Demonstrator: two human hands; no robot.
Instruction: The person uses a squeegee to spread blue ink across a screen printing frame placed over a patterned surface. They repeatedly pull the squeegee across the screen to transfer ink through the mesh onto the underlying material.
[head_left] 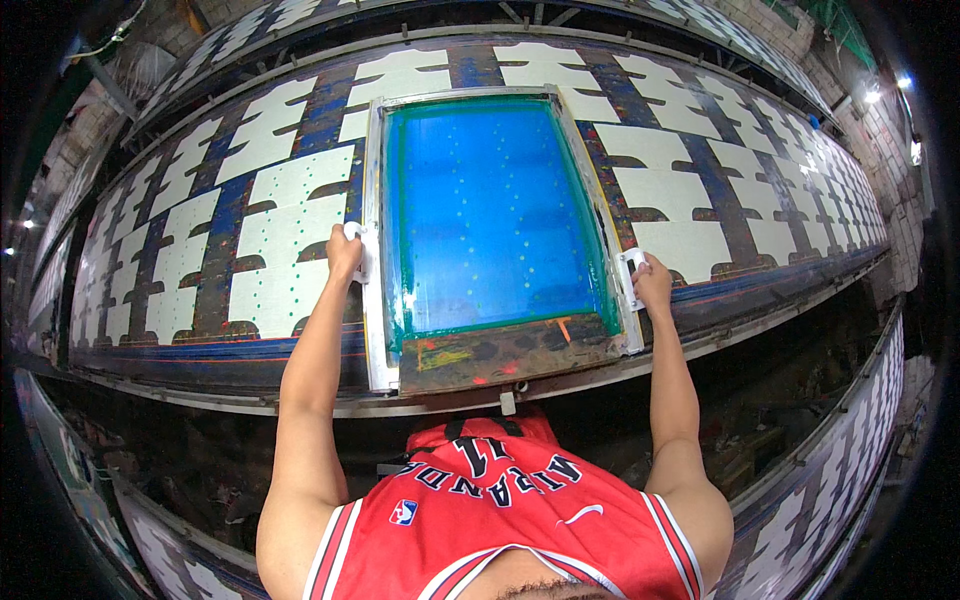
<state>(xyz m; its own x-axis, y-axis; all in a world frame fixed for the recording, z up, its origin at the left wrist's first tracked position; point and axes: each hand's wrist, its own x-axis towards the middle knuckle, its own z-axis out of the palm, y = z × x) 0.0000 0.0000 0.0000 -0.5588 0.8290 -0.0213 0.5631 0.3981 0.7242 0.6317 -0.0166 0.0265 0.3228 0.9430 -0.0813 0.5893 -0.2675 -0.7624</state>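
A large screen-printing frame (490,200) with blue mesh, green-edged and speckled with small pale dots, spans the printing table in front of me. My left hand (343,254) is closed round a white handle (357,238) on the frame's left side rail. On the opposite rail, my right hand (653,284) grips a second white handle (631,265). Dark shapes show faintly through the mesh. Cut white fabric panels lie on both sides: a nearby left panel (285,255) bears green dots, while a panel at the right (680,245) looks plain.
The long, paint-stained table (735,235) carries rows of white panels. A metal rail (440,400) runs along its near edge. Behind it is another table (300,22) with panels, and more tables stand at the lower left and lower right (850,455).
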